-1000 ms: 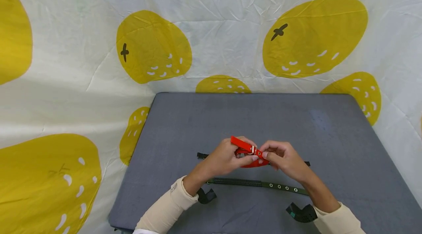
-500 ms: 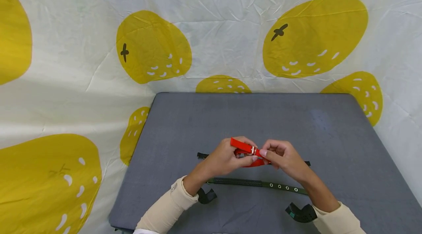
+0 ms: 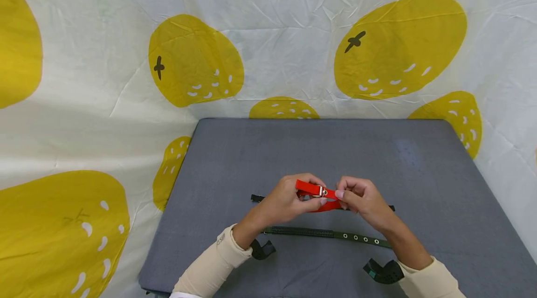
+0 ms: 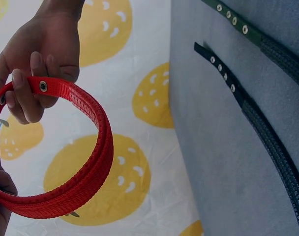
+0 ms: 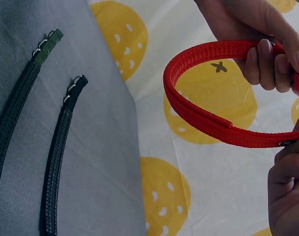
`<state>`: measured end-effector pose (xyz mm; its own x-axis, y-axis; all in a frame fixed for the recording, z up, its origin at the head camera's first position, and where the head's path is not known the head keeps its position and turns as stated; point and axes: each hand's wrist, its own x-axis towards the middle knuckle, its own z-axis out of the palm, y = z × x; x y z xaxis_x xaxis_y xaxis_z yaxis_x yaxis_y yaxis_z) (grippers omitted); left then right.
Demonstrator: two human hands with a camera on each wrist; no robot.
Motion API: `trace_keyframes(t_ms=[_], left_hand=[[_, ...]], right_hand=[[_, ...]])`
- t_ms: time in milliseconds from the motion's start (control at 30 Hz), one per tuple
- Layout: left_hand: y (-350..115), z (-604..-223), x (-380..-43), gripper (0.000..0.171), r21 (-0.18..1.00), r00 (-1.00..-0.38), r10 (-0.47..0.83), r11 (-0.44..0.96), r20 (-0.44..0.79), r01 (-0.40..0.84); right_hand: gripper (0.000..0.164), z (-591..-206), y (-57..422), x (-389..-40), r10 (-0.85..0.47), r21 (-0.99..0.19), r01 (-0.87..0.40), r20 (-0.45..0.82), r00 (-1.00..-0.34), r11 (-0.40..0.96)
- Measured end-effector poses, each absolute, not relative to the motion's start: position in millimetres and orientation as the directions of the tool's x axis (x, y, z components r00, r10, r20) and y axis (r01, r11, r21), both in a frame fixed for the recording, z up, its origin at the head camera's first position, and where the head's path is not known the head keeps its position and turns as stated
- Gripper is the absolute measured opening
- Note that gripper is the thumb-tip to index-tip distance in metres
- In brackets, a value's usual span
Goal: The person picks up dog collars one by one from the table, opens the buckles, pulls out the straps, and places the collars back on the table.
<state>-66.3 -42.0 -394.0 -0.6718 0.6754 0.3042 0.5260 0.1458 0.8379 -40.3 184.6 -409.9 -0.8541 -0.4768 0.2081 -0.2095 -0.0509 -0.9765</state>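
A red webbing strap with a small metal buckle is held as a loop above the grey table. My left hand grips it at the buckle side, fingers curled round it. My right hand pinches the other end just right of the buckle. The left wrist view shows the red loop and my right hand curled over an eyelet. In the right wrist view the red loop runs between my left hand and my right hand.
A black strap lies flat on the table behind my hands. A dark green strap with eyelets lies in front of them. A white cloth with yellow fruit prints hangs behind and beside the table.
My hands have drawn slightly closer at the buckle. The red strap's free tip at the left has dropped a little. The straps on the table have not moved.
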Motion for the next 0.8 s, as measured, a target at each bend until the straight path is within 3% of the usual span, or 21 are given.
trace_keyframes(t_ms=[567,800], left_hand=[[-45.0,-394.6,-69.3,0.02,0.797,-0.685,0.661,0.215,0.306,0.564],[-45.9,-393.1,-69.4,0.018,0.808,-0.676,0.659,0.174,0.33,0.563]], right_hand=[[0.018,-411.0,184.6,-40.6,-0.46,-0.972,-0.215,0.233,-0.857,-0.092],[0.015,-413.8,183.8,-40.2,-0.458,-0.977,-0.206,0.208,-0.864,-0.055]])
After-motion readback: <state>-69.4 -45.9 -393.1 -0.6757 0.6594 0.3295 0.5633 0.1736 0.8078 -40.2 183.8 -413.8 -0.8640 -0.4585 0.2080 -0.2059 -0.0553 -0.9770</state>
